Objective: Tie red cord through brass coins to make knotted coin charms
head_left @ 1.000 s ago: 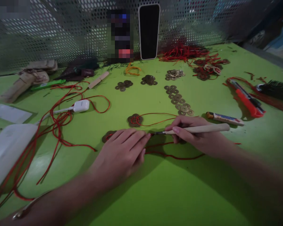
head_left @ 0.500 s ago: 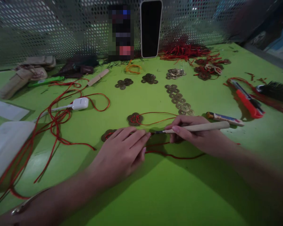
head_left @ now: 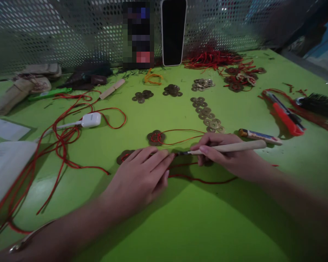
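Observation:
Between the closed fingertips of my left hand point(head_left: 142, 174) is a red cord point(head_left: 205, 181), pressed low over the table. My right hand point(head_left: 221, 153) grips a slim pale-handled tool point(head_left: 240, 146) like a pen. Its dark metal tip points left and reaches almost to my left fingertips; I cannot tell whether they touch. A cluster of old square-holed coins point(head_left: 125, 156), tied with red cord, lies partly under my left hand. Just behind it sits a second tied coin cluster point(head_left: 155, 138), from which a thin red cord loop runs to my right hand.
Loose coin groups point(head_left: 205, 112) spread across the table's middle. Red cords point(head_left: 67, 145) tangle around a white charger point(head_left: 91, 119) at left. A glue-stick-like tube point(head_left: 259, 137), red utility knife point(head_left: 287, 118) and brush point(head_left: 319, 105) lie at right. A phone point(head_left: 174, 32) leans on the perforated panel.
Both hands and the tool hold nearly the same place. The whole view has shifted very slightly.

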